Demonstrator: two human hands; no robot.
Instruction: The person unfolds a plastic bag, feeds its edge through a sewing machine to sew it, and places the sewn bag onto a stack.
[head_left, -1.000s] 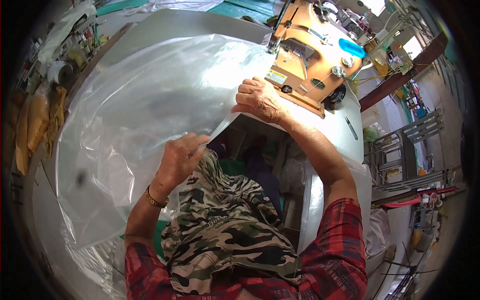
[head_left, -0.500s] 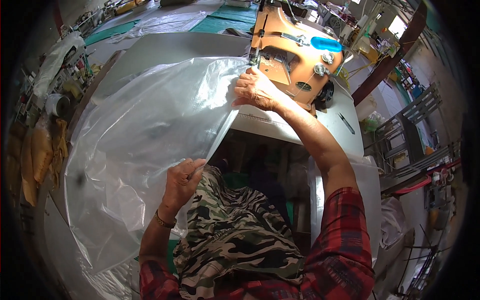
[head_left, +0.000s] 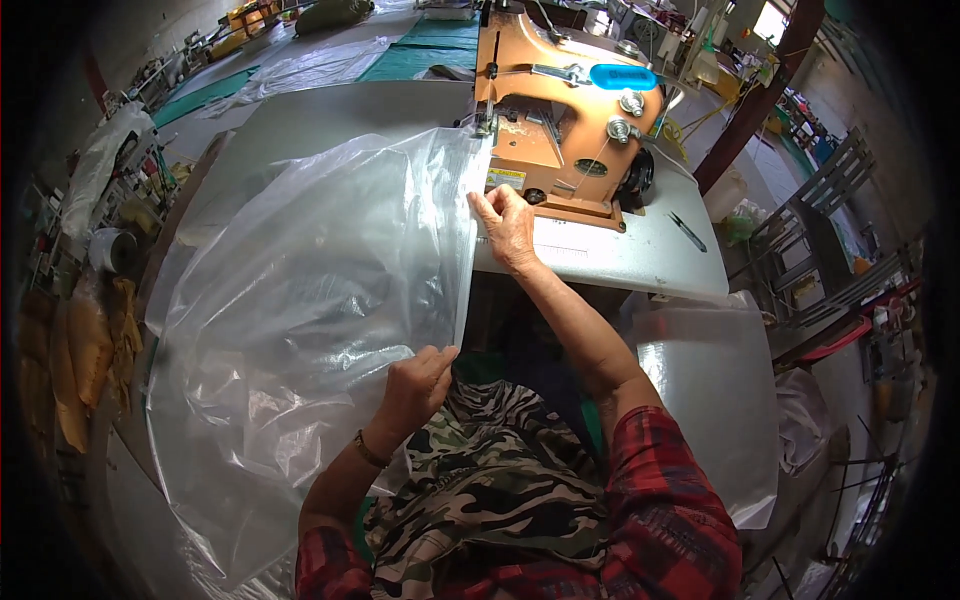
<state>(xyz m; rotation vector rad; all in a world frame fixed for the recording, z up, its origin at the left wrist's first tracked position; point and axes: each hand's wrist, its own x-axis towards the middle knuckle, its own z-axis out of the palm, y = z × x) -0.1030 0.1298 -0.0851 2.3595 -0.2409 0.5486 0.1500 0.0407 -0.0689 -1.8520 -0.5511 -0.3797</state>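
A large translucent plastic sheet (head_left: 300, 270) spreads over the left of the worktable and hangs down toward my lap. Its right edge is folded into a narrow hem that runs from the needle area of an orange sewing machine (head_left: 560, 90) back toward me. My left hand (head_left: 422, 382) pinches the near end of that edge, just above my lap. Farther up, my right hand (head_left: 508, 222) grips the same edge between thumb and fingers, in front of the machine. The sheet's far end lies by the presser foot, whose exact contact with it is hard to make out.
Tweezers (head_left: 688, 232) lie on the white table (head_left: 640, 265) right of the machine. Another clear sheet (head_left: 710, 390) hangs at the near right. A grey slatted rack (head_left: 820, 250) stands to the right. Green and white sheets (head_left: 420, 45) cover the surface behind.
My right hand has drawn back from the needle toward me along the edge. My left hand has moved right, and the sheet's edge now runs straighter. The view has shifted slightly.
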